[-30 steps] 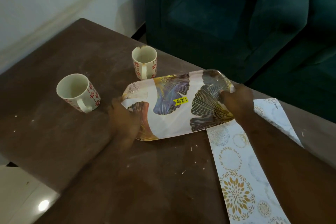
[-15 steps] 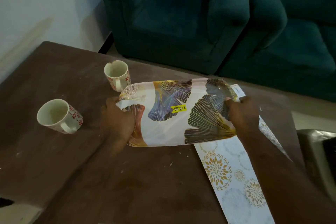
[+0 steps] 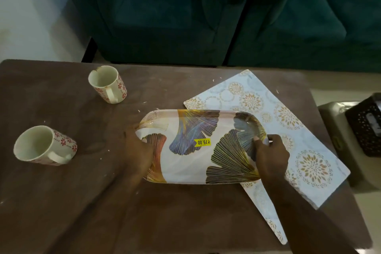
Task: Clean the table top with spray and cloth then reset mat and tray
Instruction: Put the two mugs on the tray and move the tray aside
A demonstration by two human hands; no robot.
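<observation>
A white rectangular tray (image 3: 191, 163) with gold-lined leaf prints and a yellow price sticker is held over the brown table (image 3: 61, 202). My left hand (image 3: 138, 150) grips its left end and my right hand (image 3: 268, 154) grips its right end. Its right part overlaps a pale mat (image 3: 299, 136) with gold floral circles, which lies askew on the table's right side. Small white crumbs dot the table top. No spray bottle or cloth is in view.
Two cream mugs with red flowers stand on the left: one (image 3: 108, 83) near the far edge, one (image 3: 43, 146) closer to me. A teal sofa (image 3: 206, 12) stands beyond the table. A black perforated basket (image 3: 365, 128) sits on a stool at the right.
My view has swung to the right, so the mugs now sit further left and the whole mat shows. The tray stays in both hands and has shifted right over the mat.
</observation>
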